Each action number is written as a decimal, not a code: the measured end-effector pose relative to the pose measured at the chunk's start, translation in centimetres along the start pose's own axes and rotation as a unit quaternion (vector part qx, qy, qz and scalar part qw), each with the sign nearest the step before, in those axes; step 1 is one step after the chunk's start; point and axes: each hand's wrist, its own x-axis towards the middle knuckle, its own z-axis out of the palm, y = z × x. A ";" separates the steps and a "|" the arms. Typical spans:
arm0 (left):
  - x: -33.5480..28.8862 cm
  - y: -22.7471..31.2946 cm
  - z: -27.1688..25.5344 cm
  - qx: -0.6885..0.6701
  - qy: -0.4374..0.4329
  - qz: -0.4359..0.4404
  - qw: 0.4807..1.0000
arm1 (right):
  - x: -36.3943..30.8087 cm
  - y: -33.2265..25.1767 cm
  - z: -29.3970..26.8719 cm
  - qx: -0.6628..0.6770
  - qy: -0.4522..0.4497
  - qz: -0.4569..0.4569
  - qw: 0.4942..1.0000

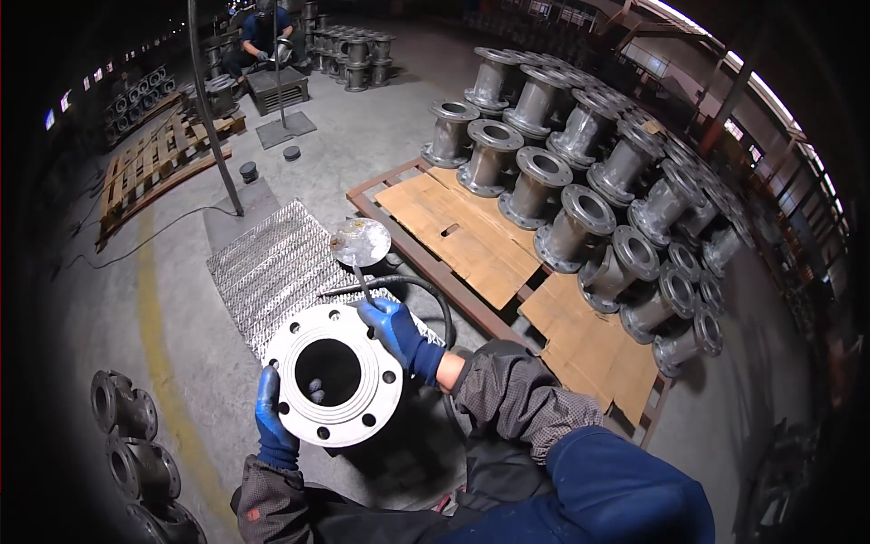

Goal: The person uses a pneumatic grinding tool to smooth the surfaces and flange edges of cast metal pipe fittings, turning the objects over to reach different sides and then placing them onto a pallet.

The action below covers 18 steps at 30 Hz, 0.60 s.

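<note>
Grey concrete workshop floor (362,127).
On it: silvery ribbed mat (267,263) left of centre, slatted wooden pallet (159,163) upper left, flanged metal fittings (145,467) lower left, cardboard-covered pallet (485,249) right.

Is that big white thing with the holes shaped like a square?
No, the pale flange has a round outer edge.

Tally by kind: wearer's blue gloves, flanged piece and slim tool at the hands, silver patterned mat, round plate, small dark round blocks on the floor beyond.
Blue gloves: 2
Flanged piece: 1
Slim tool: 1
Silver mat: 1
Round plate: 1
Dark round blocks: 2
Total: 8
</note>
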 end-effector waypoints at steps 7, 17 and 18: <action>-0.8 2.0 -1.6 0.105 0.037 0.114 0.987 | -0.1 0.5 1.7 -0.035 -0.047 -0.050 0.997; -6.2 4.5 2.2 0.397 0.123 0.279 0.866 | 0.2 7.4 5.9 0.080 -0.023 0.011 0.996; -6.6 4.5 2.6 0.388 0.122 0.268 0.873 | 0.4 7.4 6.4 0.090 -0.008 -0.011 0.996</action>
